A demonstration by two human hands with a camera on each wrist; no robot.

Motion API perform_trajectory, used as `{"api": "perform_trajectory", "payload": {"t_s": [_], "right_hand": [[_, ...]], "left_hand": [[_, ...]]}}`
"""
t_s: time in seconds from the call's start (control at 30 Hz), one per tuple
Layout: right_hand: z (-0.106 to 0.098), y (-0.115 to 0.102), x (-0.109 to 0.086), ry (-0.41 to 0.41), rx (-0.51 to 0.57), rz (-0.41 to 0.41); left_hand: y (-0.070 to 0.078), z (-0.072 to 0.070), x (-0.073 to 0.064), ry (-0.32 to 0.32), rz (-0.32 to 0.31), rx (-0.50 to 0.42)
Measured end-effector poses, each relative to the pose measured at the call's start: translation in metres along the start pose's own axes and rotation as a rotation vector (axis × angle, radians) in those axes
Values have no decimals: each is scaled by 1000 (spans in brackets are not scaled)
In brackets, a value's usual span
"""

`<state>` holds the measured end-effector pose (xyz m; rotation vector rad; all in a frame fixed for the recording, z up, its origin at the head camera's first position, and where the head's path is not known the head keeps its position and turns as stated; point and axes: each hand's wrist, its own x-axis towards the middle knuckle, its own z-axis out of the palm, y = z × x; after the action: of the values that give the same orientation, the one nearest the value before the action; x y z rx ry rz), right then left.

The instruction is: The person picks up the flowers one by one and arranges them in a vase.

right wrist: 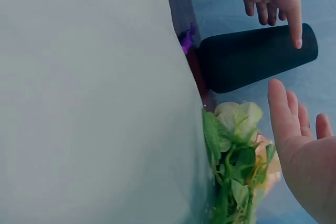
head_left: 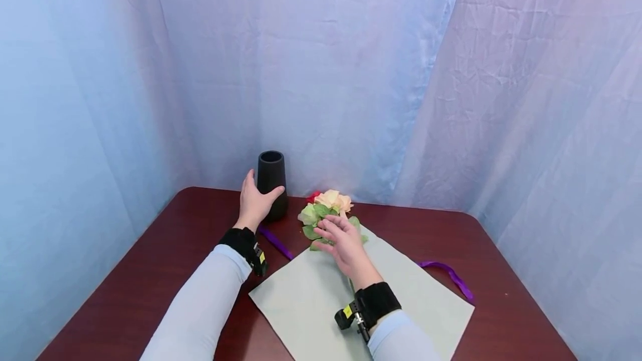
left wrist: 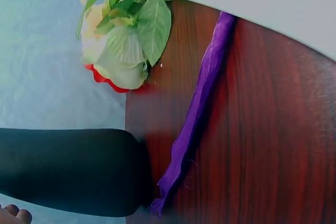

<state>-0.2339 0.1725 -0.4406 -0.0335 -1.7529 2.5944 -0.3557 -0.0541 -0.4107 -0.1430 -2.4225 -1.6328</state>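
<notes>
A tall black vase [head_left: 271,174] stands upright near the table's back edge, its mouth facing up. Beside it is my left hand [head_left: 254,200], fingers extended on the far left side and thumb stretched across its front. In the right wrist view that thumb overlaps the vase [right wrist: 252,59] near its rim. My right hand [head_left: 346,245] hovers over the leaves of several artificial roses [head_left: 333,200], fingers spread and holding nothing. The red, peach and pale green blooms lie at the far corner of a pale wrapping sheet [head_left: 301,305]; the right forearm hides most of the stems.
A purple ribbon [head_left: 275,241] runs out from under the sheet near the vase's base, and a purple ribbon end [head_left: 453,277] curls out on the right. The dark red-brown table [head_left: 125,294] is bordered by pale blue curtains [head_left: 326,71].
</notes>
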Motion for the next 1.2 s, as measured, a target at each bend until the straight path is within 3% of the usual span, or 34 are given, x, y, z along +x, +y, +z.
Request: {"api": "perform_trajectory", "payload": {"t_s": [0.2, 0.47, 0.63, 1.2], "right_hand": [[6, 8, 4, 6, 7, 42], [17, 17, 7, 23, 22, 78], [26, 19, 8, 3, 8, 112], [34, 22, 13, -28, 10, 155]], "left_hand": [[-4, -6, 6, 16, -22, 8], [-8, -4, 14, -46, -20, 33], [-6, -8, 19, -24, -14, 55], [-3, -18, 20, -33, -44, 90]]}}
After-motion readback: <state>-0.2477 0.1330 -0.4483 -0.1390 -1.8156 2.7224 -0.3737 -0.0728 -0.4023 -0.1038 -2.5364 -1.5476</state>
